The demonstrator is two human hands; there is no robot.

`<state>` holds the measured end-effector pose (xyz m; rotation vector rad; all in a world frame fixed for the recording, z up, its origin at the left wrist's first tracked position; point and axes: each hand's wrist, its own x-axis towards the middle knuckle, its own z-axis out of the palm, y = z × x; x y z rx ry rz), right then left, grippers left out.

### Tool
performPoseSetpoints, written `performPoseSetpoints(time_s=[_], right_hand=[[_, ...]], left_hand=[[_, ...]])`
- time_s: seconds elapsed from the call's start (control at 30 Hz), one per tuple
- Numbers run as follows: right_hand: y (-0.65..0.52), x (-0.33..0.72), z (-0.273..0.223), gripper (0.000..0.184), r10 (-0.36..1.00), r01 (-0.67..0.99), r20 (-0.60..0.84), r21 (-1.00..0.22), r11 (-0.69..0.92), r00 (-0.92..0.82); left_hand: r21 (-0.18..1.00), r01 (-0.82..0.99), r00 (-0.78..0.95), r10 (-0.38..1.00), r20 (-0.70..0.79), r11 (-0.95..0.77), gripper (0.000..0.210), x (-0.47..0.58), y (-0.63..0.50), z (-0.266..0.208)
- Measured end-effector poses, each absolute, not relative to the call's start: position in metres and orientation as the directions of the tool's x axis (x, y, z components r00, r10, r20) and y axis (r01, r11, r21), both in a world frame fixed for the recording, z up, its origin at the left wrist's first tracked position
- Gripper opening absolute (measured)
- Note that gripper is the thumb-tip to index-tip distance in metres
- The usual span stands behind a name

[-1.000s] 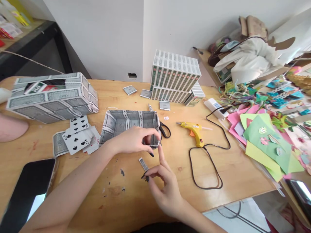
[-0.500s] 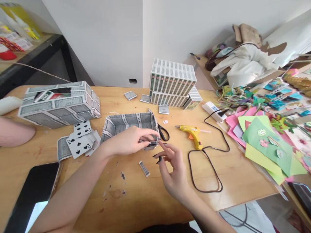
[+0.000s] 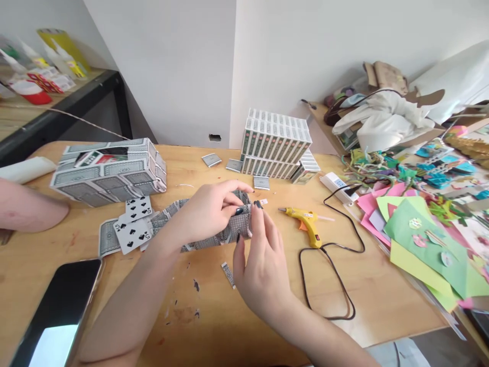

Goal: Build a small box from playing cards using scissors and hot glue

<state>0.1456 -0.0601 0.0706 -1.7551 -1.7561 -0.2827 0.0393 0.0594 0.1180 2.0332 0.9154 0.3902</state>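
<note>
A small box made of folded grey-backed playing cards [image 3: 225,235] is tilted on the table under my two hands. My left hand [image 3: 210,211] reaches across it from the left, its thumb and fingers closed over the upper edge near the right end. At that same right corner, the fingertips of my right hand [image 3: 262,260] pinch the card wall, with the thumb lower down. Part of the box is covered by my left hand and forearm. A narrow patterned card strip [image 3: 228,275] lies just in front of the box.
A yellow glue gun [image 3: 307,221] with a black cord lies to the right. Behind stand stacked card packs [image 3: 275,140]. A larger card box [image 3: 109,176], loose playing cards [image 3: 132,234] and a phone [image 3: 57,306] are at left. Coloured paper [image 3: 428,239] covers the right end. Another person's arm [image 3: 30,206] rests at far left.
The small box has been tipped, so its outer wall now faces me. My right hand has moved up onto its right corner. The scissors behind the box no longer show. The view has shifted slightly.
</note>
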Motion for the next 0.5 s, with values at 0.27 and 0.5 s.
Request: performPoseSetpoints(time_s=[0.27,0.5], right_hand=[[-0.058,0.15,0.074,0.08,0.846,0.939,0.534,-0.293,0.181,0.003],[-0.054,0.137,0.081,0.072,0.851,0.978,0.525,-0.171,0.116,-0.009]], left_hand=[[0.886,0.365,0.67,0.742,-0.036,-0.287,0.038,0.026,0.067,0.119],[0.897,0.386,0.628,0.773,-0.084,-0.216,0.037,0.034,0.059,0.123]])
